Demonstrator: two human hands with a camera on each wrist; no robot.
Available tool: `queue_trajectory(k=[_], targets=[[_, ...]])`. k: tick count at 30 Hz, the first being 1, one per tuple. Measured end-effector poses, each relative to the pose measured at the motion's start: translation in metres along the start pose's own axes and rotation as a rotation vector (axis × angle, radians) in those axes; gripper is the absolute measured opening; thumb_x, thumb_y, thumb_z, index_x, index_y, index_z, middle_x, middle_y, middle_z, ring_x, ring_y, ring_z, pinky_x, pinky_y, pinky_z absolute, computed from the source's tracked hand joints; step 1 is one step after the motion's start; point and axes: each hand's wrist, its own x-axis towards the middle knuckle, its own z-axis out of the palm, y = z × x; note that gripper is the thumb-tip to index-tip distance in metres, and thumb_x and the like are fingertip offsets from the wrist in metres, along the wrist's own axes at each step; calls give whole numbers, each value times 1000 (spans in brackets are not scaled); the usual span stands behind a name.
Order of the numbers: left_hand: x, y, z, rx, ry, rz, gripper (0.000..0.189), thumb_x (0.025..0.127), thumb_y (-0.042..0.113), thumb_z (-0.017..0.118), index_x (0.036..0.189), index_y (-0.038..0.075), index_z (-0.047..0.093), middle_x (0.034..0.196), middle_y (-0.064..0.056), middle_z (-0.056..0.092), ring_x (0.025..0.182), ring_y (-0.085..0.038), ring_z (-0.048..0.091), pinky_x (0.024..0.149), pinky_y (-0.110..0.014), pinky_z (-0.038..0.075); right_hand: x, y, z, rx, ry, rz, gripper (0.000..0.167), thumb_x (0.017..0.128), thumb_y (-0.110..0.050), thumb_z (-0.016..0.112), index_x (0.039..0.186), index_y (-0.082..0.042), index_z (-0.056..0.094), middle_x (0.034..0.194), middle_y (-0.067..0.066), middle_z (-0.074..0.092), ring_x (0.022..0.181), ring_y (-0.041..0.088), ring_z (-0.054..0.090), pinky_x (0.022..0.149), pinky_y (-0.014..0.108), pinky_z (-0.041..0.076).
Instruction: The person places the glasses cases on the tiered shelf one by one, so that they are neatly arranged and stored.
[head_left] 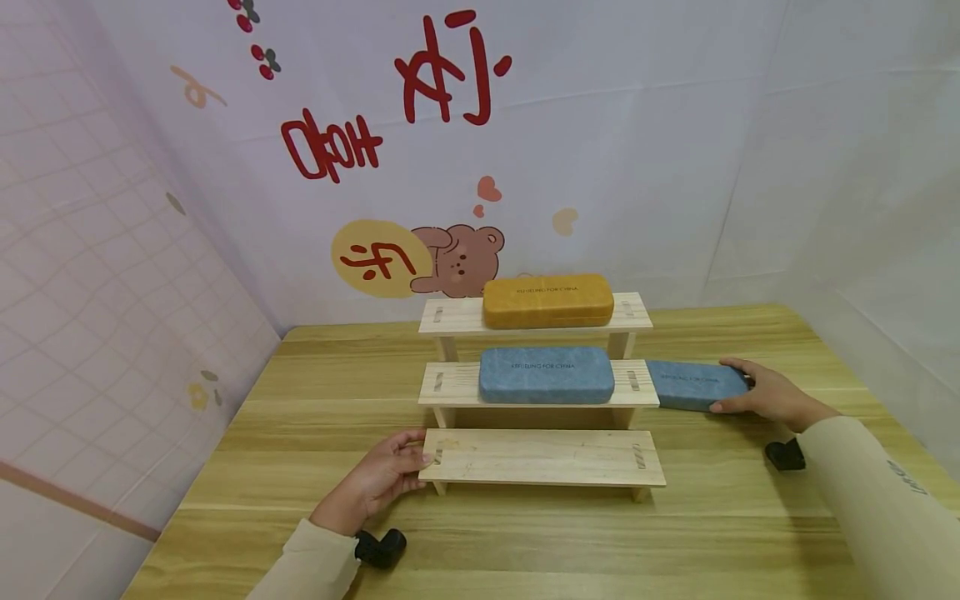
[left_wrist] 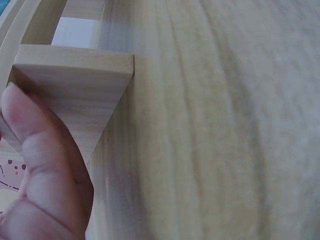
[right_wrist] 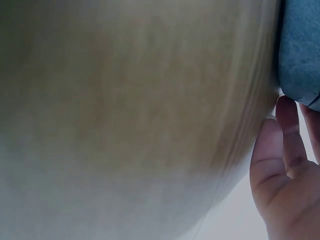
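Observation:
A three-tier wooden display shelf [head_left: 540,454] stands on the table. At the left end of its lowest board, my left hand [head_left: 386,471] grips the edge, thumb on top; the left wrist view shows a finger beside the wooden leg [left_wrist: 75,75]. To the right of the middle tier lies a blue glasses case [head_left: 693,386], its left end overlapped by the shelf. My right hand [head_left: 768,396] holds that case's right end between thumb and fingers. Another blue glasses case [head_left: 546,375] sits on the middle tier, and a yellow one [head_left: 549,302] on the top tier. The lowest board is bare.
The wood-grain table [head_left: 525,550] runs back to a white printed cloth [head_left: 637,167] with red characters and a bear. More cloth hangs at the left and right sides. A black strap piece [head_left: 381,548] sits at the left wrist, another [head_left: 785,455] at the right.

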Motion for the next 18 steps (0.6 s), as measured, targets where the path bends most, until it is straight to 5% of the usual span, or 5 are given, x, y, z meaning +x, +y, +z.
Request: queue_trajectory(k=[18], targets=[[0,0,0,-3,-6,0,56,96,2,55,142,-11,25,106,-6,59,79,-11,61,67,-23,51,-13,-6,-4,91,51,4,93,85,-30,74,150,6,18,145,45,11,127,63,17,91,70,31]])
